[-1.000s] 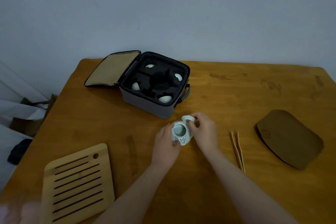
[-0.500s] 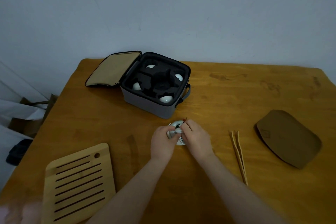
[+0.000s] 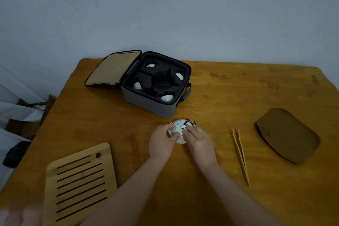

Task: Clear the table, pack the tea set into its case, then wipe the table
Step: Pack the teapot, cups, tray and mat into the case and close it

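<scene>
white teapot [image 3: 178,126] between left hand [image 3: 161,143] and right hand [image 3: 199,141], near grey case [image 3: 146,102]

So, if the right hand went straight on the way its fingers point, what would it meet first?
The right hand touches the top of the small white ceramic teapot, held by the left hand. Beyond it, probably the near wall of the open grey fabric case; depth is unclear.
</scene>
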A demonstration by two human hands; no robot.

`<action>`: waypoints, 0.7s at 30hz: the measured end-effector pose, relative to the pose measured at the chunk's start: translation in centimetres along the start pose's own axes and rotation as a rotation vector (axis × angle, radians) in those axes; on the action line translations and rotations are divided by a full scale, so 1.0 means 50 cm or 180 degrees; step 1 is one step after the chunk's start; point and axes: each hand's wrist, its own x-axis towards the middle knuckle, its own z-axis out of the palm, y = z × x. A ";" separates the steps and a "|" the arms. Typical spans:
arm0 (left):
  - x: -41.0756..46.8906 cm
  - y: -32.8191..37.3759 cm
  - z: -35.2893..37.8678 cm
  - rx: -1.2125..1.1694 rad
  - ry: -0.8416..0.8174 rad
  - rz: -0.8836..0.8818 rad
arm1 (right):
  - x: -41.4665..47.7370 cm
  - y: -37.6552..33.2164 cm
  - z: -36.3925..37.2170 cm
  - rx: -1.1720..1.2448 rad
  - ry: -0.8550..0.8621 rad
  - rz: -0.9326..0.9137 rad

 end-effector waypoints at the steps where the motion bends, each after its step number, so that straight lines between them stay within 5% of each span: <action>1: 0.001 -0.001 -0.001 0.0013 -0.0017 0.0013 | 0.000 -0.002 0.000 0.0038 0.0011 0.0042; 6: 0.009 -0.006 0.001 -0.0050 -0.0087 -0.0057 | 0.004 -0.001 -0.008 0.0366 0.0031 0.0328; 10: 0.019 -0.010 0.003 -0.0464 -0.0044 -0.0611 | 0.025 -0.003 -0.028 0.0677 0.0121 0.1889; 15: 0.027 -0.006 0.001 -0.0777 -0.0454 -0.1412 | 0.067 0.011 -0.016 0.1330 -0.0882 0.3501; 21: 0.029 0.001 0.001 -0.0509 -0.0589 -0.1301 | 0.087 -0.005 -0.002 0.1279 -0.1262 0.3515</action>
